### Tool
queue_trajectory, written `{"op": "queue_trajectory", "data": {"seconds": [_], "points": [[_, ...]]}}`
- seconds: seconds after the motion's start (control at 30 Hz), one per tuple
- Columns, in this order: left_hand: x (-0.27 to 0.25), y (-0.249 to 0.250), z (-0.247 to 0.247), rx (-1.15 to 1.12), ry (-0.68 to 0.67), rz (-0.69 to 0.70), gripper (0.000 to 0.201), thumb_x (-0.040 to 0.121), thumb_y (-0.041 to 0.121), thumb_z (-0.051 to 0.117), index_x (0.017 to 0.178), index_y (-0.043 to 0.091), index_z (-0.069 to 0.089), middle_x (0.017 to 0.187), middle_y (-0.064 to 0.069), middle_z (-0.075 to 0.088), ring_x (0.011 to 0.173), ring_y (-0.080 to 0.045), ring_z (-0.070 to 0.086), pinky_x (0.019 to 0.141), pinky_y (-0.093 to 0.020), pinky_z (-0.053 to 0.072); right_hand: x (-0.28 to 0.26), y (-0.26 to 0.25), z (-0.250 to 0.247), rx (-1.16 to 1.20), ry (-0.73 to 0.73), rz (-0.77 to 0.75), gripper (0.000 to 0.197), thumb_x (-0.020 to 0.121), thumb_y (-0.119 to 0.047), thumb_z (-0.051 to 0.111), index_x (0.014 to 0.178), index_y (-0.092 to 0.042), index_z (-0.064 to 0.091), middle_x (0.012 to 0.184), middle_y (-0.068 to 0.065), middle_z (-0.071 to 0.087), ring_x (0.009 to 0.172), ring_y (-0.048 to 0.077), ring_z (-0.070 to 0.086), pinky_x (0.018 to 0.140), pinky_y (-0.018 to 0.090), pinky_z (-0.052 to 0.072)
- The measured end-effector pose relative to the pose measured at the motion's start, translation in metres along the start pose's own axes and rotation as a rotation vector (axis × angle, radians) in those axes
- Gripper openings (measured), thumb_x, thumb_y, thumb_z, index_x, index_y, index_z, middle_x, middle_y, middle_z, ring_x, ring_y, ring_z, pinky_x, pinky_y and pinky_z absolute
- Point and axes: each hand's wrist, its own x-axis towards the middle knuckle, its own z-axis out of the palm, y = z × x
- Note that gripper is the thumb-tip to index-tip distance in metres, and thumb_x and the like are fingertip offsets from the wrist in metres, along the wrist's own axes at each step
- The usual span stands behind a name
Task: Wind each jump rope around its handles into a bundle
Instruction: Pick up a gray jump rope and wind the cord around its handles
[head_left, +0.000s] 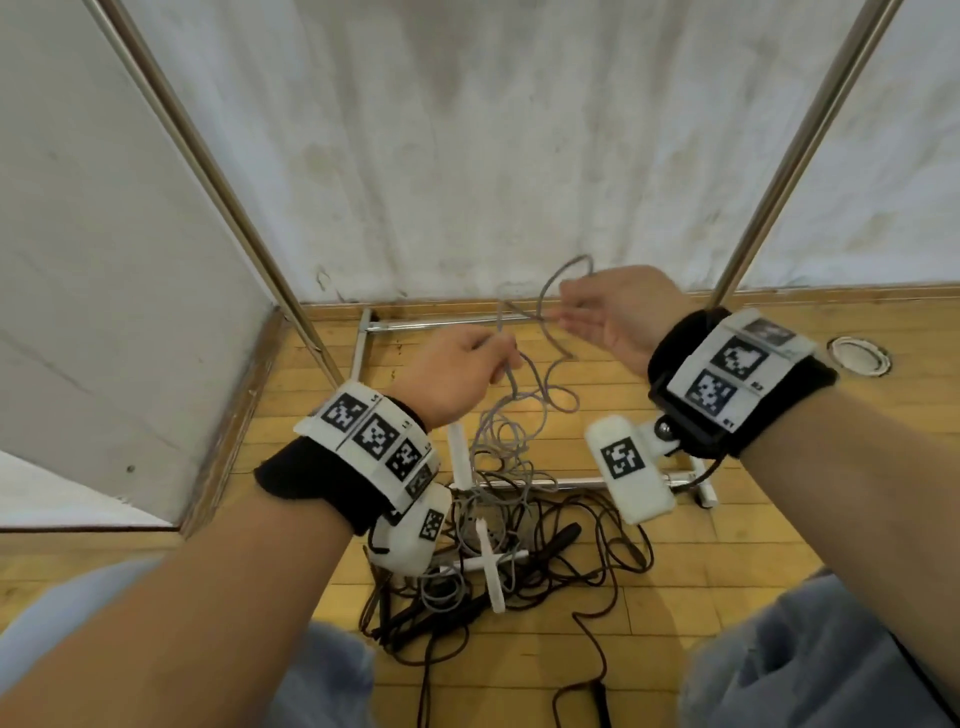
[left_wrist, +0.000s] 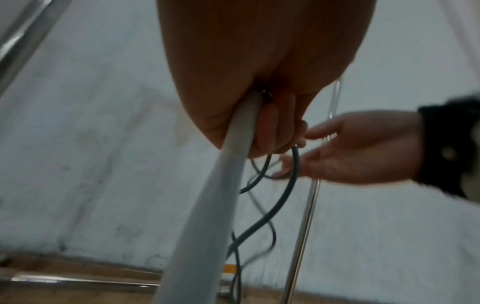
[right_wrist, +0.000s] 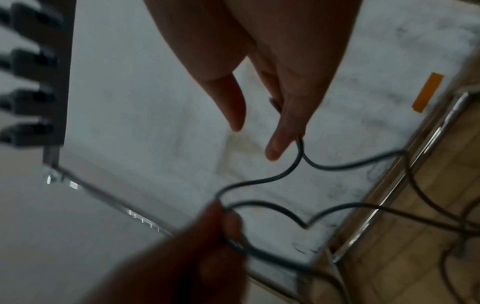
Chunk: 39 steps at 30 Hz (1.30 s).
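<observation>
Left hand (head_left: 457, 376) clenched on grey jump rope (head_left: 545, 400) and its pale handle (left_wrist: 207, 216), right hand (head_left: 618, 317) pinching a raised loop above the floor tangle (head_left: 519, 540): advise short, taut, even turns.

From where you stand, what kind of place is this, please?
Probably a sports hall or storage corner: a wooden strip floor, a metal rack frame draped in white sheeting, and jump ropes tangled on the floor.
</observation>
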Motion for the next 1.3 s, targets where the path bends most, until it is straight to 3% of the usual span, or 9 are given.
{"op": "queue_trajectory", "data": {"seconds": [0.2, 0.3, 0.43, 0.5, 0.63, 0.87, 1.03, 1.13, 1.3], "points": [[0.001, 0.01, -0.024, -0.473, 0.126, -0.06, 0.038, 0.103, 0.026, 0.041, 0.073, 0.011, 0.059, 0.048, 0.006, 0.047, 0.033, -0.007, 0.027, 0.035, -0.015, 0.021, -0.011, 0.038, 0.016, -0.804, -0.38, 0.08, 0.038, 0.084, -0.017, 0.064, 0.12, -0.007, 0.058, 0.119, 0.008, 0.062, 0.11, 0.021, 0.058, 0.097, 0.039, 0.048], [-0.001, 0.015, -0.033, -0.561, 0.074, -0.037, 0.038, 0.103, 0.026, 0.04, 0.074, 0.011, 0.059, 0.052, 0.003, 0.048, 0.034, -0.008, 0.025, 0.036, -0.016, 0.021, -0.017, 0.051, 0.024, -0.837, -0.487, 0.066, 0.059, 0.084, -0.02, 0.065, 0.139, -0.022, 0.041, 0.131, -0.003, 0.053, 0.121, 0.016, 0.049, 0.104, 0.038, 0.038], [-0.006, 0.02, -0.04, -0.576, -0.001, -0.005, 0.038, 0.103, 0.026, 0.038, 0.075, 0.01, 0.058, 0.052, 0.001, 0.049, 0.034, -0.009, 0.024, 0.037, -0.016, 0.02, -0.02, 0.059, 0.034, -0.592, -0.355, -0.102, 0.047, 0.089, -0.022, 0.061, 0.133, -0.024, 0.046, 0.119, -0.004, 0.052, 0.106, 0.012, 0.053, 0.086, 0.025, 0.042], [-0.007, 0.022, -0.043, -0.581, -0.015, 0.007, 0.038, 0.103, 0.026, 0.038, 0.074, 0.01, 0.058, 0.051, 0.001, 0.048, 0.034, -0.009, 0.024, 0.038, -0.017, 0.018, -0.021, 0.058, 0.037, -0.578, -0.294, -0.176, 0.03, 0.09, -0.03, 0.059, 0.118, -0.019, 0.056, 0.104, -0.004, 0.057, 0.089, 0.01, 0.056, 0.08, 0.029, 0.044], [-0.008, 0.023, -0.046, -0.586, -0.038, 0.024, 0.039, 0.103, 0.025, 0.038, 0.072, 0.011, 0.057, 0.05, 0.001, 0.047, 0.034, -0.009, 0.024, 0.039, -0.018, 0.015, -0.019, 0.056, 0.038, -0.576, -0.088, -0.268, 0.037, 0.09, -0.042, 0.055, 0.095, -0.005, 0.055, 0.088, 0.01, 0.062, 0.077, 0.023, 0.061, 0.074, 0.041, 0.048], [-0.005, 0.026, -0.054, -0.64, 0.151, 0.055, 0.039, 0.103, 0.026, 0.037, 0.072, 0.012, 0.055, 0.051, 0.002, 0.047, 0.036, -0.009, 0.022, 0.038, -0.02, 0.015, -0.019, 0.073, 0.032, -0.857, -0.527, -0.009, 0.032, 0.098, -0.029, 0.045, 0.086, -0.006, 0.064, 0.084, 0.01, 0.069, 0.07, 0.016, 0.062, 0.066, 0.027, 0.049], [-0.004, 0.024, -0.068, -0.637, 0.266, 0.03, 0.037, 0.103, 0.027, 0.038, 0.074, 0.012, 0.055, 0.051, 0.003, 0.048, 0.036, -0.008, 0.021, 0.039, -0.022, 0.015, -0.016, 0.075, 0.016, -1.207, -0.597, 0.08, 0.032, 0.099, -0.026, 0.042, 0.081, -0.007, 0.061, 0.089, 0.012, 0.07, 0.074, 0.019, 0.061, 0.076, 0.031, 0.05], [-0.001, 0.017, -0.07, -0.532, 0.354, -0.023, 0.038, 0.102, 0.032, 0.042, 0.077, 0.011, 0.061, 0.052, 0.002, 0.054, 0.035, -0.009, 0.025, 0.039, -0.02, 0.017, -0.014, 0.068, 0.018, -1.039, -0.56, 0.262, 0.027, 0.1, -0.017, 0.041, 0.08, -0.005, 0.053, 0.079, 0.015, 0.065, 0.052, 0.014, 0.061, 0.057, 0.024, 0.053], [0.003, 0.007, -0.059, -0.338, 0.282, -0.127, 0.057, 0.085, 0.067, 0.048, 0.086, 0.013, 0.067, 0.06, 0.006, 0.052, 0.038, -0.007, 0.036, 0.042, -0.023, 0.03, -0.011, 0.037, 0.017, -0.53, -0.381, 0.175, 0.026, 0.098, -0.021, 0.047, 0.08, -0.004, 0.057, 0.066, 0.015, 0.067, 0.053, 0.019, 0.065, 0.05, 0.024, 0.054]]}}
